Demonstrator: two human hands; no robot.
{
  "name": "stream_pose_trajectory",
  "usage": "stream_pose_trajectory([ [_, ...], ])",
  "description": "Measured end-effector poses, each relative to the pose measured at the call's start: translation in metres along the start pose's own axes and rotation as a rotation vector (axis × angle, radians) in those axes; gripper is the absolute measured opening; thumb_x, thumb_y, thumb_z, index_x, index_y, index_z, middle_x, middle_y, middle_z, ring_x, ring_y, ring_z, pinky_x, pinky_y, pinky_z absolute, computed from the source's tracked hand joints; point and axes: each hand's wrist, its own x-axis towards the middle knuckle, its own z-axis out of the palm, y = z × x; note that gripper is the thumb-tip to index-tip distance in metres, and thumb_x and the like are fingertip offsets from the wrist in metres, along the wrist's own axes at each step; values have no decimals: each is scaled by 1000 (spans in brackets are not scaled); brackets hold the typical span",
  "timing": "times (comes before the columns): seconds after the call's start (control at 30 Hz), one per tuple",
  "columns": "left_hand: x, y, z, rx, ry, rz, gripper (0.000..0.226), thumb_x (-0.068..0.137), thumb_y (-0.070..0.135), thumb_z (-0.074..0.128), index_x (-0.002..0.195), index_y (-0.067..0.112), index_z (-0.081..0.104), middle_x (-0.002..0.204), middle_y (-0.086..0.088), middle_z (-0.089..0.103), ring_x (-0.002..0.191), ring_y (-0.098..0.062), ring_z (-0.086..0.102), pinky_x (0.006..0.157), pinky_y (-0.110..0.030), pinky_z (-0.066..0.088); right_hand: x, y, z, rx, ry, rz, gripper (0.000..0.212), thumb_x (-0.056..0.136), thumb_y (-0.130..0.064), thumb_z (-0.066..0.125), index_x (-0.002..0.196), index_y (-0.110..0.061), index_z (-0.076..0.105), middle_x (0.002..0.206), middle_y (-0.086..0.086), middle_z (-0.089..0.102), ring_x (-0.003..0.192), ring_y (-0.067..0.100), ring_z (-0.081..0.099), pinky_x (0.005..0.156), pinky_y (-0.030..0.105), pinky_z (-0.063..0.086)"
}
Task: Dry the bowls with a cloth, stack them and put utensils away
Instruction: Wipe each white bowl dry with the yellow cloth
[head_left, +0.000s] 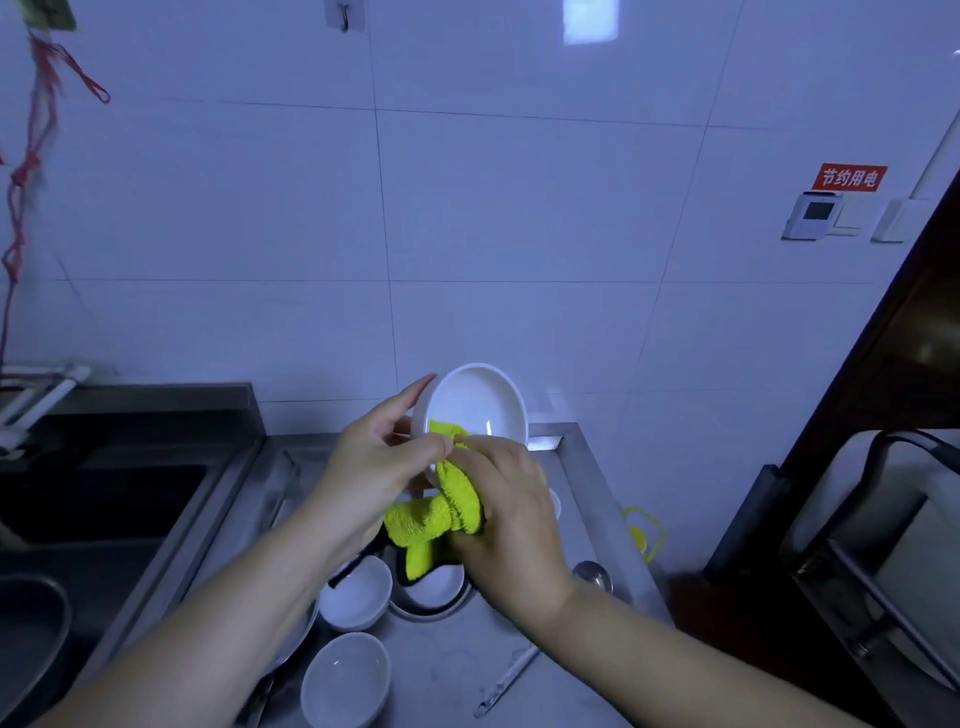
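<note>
Head view. We see the left hand (379, 462) gripping a white bowl (472, 402) by its rim, thumb over the near edge and fingers behind, tilted so its opening faces us, above the steel desk (571, 457). The right hand (511, 512) is closed round a bunched yellow-green cloth (441, 514), pressing one fold inside the bowl's lower edge while the rest hangs below. On the desk beneath lie three more white bowls: one (356, 597) left of another (434, 587) that sits on a metal plate (415, 613), and a third (345, 680) nearest us. A ladle (592, 574) lies to the right, a slim utensil (506, 680) in front.
</note>
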Motion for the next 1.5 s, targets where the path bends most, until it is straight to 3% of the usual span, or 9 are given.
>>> stream_pose_trajectory([
  [0.23, 3, 22, -35, 146, -296, -36, 72, 50, 25, 70, 121, 30, 62, 97, -6, 68, 83, -16, 63, 67, -30, 55, 31, 59, -41, -478, -146, -852, 17, 95, -8, 53, 108, -17, 54, 115, 5, 66, 114, 27, 57, 92, 35, 43],
  [0.37, 9, 26, -42, 347, -274, 122, 73, 69, 27, 79, 135, 33, 48, 119, -3, 63, 95, -2, 64, 80, -15, 50, 43, 61, -47, -459, -179, -769, 17, 94, -5, 50, 103, -16, 59, 112, 5, 66, 112, 27, 54, 92, 35, 37],
  [0.53, 1, 35, -53, 1375, -149, 927, 50, 83, 33, 52, 134, 32, 50, 130, 4, 54, 120, -13, 45, 90, -38, 50, 40, 59, -50, -358, -271, -595, 27, 85, -8, 45, 104, -16, 62, 111, 5, 65, 108, 30, 56, 89, 35, 35],
  [0.67, 7, 36, -50, 1670, -347, 1405, 28, 81, 4, 50, 96, 14, 73, 89, -4, 69, 100, -26, 60, 105, -35, 36, 37, 54, -47, -289, -309, -542, 27, 87, -10, 44, 110, -20, 55, 114, 4, 64, 112, 30, 55, 90, 37, 39],
  [0.87, 3, 13, -58, 1571, -318, 1022, 22, 77, 10, 50, 80, 28, 62, 73, 13, 58, 78, -14, 57, 53, -24, 47, 23, 59, -53, -179, -108, -456, 27, 96, -9, 45, 121, -14, 53, 130, 6, 53, 122, 28, 47, 102, 32, 35],
  [1.07, -12, -6, -23, 316, -10, 77, 24, 88, -2, 59, 85, 19, 71, 77, 1, 74, 69, -8, 65, 67, -22, 49, 16, 49, -32, 40, -8, -64, 50, 78, -6, 49, 127, -17, 46, 130, 8, 52, 120, 28, 48, 106, 28, 34],
  [1.27, -12, -11, -10, 156, -88, 28, 18, 90, -4, 55, 94, 5, 70, 82, -5, 74, 70, -11, 66, 64, -17, 49, -8, 10, -19, 397, -313, 199, 87, 67, -32, 52, 148, -35, 20, 158, -13, -3, 144, 0, -10, 116, 24, 9],
  [1.4, -14, -10, -4, 192, -176, 38, 17, 78, 15, 64, 92, 9, 71, 91, -20, 71, 80, -24, 60, 77, -36, 44, 11, 1, -23, 609, -175, 371, 53, 85, -38, 51, 136, -42, 35, 148, -16, 22, 135, -14, 16, 101, 0, 19],
  [1.5, -17, -7, -2, 195, -193, 57, 19, 78, 16, 62, 94, 17, 73, 96, -17, 71, 85, -28, 62, 81, -40, 44, 27, 17, -26, 664, -105, 476, 37, 90, -28, 42, 124, -35, 55, 131, -10, 50, 123, 0, 44, 100, 17, 34],
])
